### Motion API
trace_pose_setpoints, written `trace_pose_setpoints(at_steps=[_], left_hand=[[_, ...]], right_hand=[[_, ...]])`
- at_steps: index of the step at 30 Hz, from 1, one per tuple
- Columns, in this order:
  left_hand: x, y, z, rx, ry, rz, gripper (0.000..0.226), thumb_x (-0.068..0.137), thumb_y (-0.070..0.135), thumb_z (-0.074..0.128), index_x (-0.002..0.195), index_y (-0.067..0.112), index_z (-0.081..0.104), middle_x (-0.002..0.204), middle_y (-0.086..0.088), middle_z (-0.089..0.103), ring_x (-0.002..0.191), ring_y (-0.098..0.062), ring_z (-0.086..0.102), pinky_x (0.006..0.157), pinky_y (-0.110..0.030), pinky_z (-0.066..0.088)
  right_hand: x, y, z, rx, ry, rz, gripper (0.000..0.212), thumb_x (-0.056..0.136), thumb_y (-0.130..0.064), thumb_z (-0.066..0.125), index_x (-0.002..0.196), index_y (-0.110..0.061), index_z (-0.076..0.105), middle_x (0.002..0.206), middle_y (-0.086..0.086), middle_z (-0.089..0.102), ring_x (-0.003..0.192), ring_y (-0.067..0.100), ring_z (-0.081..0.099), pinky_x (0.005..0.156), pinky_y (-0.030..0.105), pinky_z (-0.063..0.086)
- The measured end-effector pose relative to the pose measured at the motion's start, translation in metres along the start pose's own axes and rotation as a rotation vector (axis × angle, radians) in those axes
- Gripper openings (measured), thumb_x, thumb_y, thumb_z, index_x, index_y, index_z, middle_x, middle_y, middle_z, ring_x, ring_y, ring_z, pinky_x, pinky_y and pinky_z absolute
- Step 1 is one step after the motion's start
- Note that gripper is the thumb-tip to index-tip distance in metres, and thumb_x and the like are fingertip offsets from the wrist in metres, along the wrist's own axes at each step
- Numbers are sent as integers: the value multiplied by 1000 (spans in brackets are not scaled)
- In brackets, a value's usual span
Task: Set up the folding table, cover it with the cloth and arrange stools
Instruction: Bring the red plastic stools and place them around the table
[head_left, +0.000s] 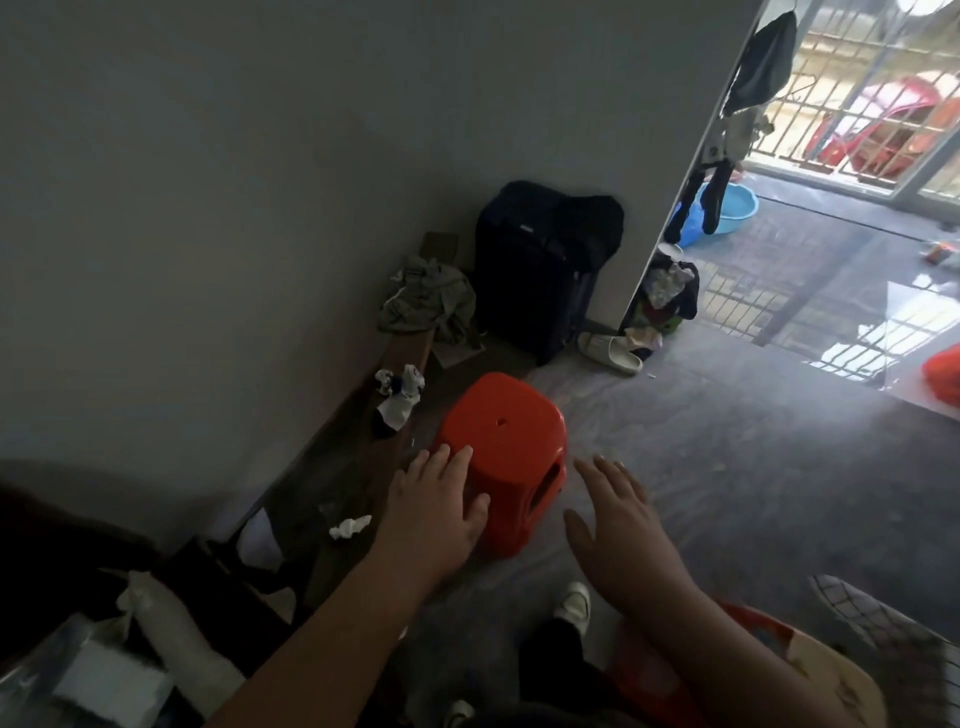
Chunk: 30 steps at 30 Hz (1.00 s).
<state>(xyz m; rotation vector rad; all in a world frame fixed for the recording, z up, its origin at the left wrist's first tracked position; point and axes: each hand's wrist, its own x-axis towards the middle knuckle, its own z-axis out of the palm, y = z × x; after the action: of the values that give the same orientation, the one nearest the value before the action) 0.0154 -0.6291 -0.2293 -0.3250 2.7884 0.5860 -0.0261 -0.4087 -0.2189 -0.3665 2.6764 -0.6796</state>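
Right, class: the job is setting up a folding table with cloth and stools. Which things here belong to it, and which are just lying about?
Part of the job:
orange stool; left hand, flat against it; right hand, open beside it.

Just lying about:
black suitcase; crumpled clothes; socks; slipper; blue basin; crumpled tissue.

bare floor (727, 467) right of red stool (501, 431), socks (397, 400) and black suitcase (535, 270) crowding its left and rear
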Motion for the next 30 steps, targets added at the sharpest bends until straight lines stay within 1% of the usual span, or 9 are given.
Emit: trace_pose_setpoints(at_steps=[6,10,13,16,20,23,26,28,30], left_hand=[[102,18,5,9,-19,-19,67,99,52,37,157,27,14,164,-2,18,152,-22,9,123,-46,15],[172,36,12,24,-70,-86,68,99,53,38,157,27,14,164,-2,18,152,-23,9,123,-45,15],[216,41,18,19,-95,-85,67,99,50,40,157,24,17,164,-4,19,151,-24,11,122,-44,16],[254,36,24,25,-119,-98,66,99,48,42,157,23,19,163,-5,20,151,-24,13,122,-44,18],[306,6,45,26,-179,-162,67,99,49,42,156,24,18,163,-3,20,151,-22,15,121,-45,23],[350,-21,70,17,-223,-202,69,98,46,45,156,23,16,163,-6,21,150,-24,19,120,-46,25],[402,-52,105,29,-286,-200,73,98,46,47,157,22,12,163,-8,18,150,-27,19,118,-46,23],[432,-72,130,51,-309,-196,74,98,46,47,157,23,9,164,-7,16,150,-27,17,117,-48,24],[457,-94,156,66,-365,-208,76,98,46,49,157,25,6,165,-6,11,150,-28,15,116,-51,24]], right_hand=[[95,34,-7,48,-24,7,67,98,-42,48,157,-25,22,164,2,19,152,21,7,122,38,13],[167,68,-13,72,-136,39,69,96,-40,49,157,-25,21,164,4,19,152,25,10,122,41,16],[211,88,-10,99,-193,74,69,96,-36,50,157,-24,21,164,5,21,151,26,13,122,42,19],[246,103,2,110,-237,120,70,94,-32,52,157,-19,23,162,9,25,149,29,17,120,41,20],[284,112,36,151,-268,226,71,93,-28,52,156,-17,23,161,12,24,147,32,20,120,43,22],[313,120,71,198,-271,315,73,92,-27,53,157,-18,20,162,10,22,148,30,19,119,42,23],[344,135,122,189,-275,423,75,93,-29,53,157,-21,16,163,8,21,148,27,18,118,44,25],[359,142,155,206,-274,497,75,94,-32,52,158,-23,13,164,6,19,150,25,16,118,45,25],[375,147,188,250,-251,574,75,95,-35,52,158,-24,13,163,4,21,149,22,19,118,44,25]])
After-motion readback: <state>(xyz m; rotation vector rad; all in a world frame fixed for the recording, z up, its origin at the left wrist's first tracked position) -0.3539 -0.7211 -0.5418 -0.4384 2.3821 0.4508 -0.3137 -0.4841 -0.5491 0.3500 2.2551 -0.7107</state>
